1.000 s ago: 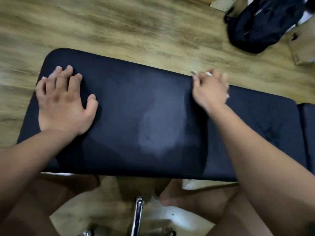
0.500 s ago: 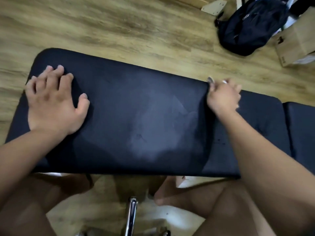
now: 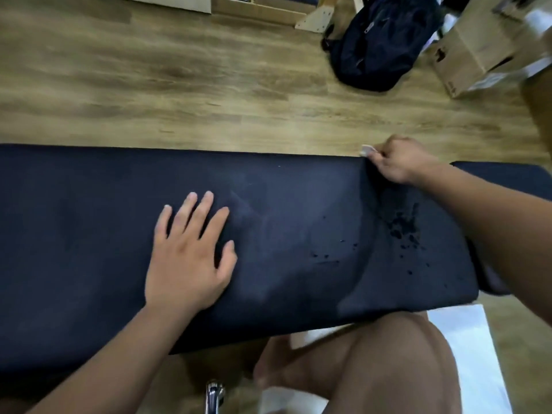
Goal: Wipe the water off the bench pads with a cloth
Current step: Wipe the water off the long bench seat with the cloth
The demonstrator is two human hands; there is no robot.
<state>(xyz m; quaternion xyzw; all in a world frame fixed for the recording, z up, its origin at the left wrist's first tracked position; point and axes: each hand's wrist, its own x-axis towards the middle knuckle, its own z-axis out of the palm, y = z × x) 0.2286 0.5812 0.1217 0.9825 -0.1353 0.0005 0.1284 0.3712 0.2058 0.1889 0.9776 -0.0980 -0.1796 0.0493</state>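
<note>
**Fig. – head view.** A long rectangular bench pad, dark navy matte upholstery w/ rounded corners, is shown lying across a wood-grain plank floor. The L hand is laid flat on the pad's middle, palm down, fingers straight and slightly spread; nothing is held. The R hand is set at the pad's far edge, fingers curled and pinched round a small pale wad. The wad is mostly hidden, so cloth vs. tissue cannot be told. Dark glossy water droplets are scattered over the pad's R end, beside the R forearm. A paler, dull patch is seen between the hands. A second navy pad adjoins at R. On the floor beyond: soft dark backpack, brown cardboard box. Below the pad: chrome tube, bare knee.
</note>
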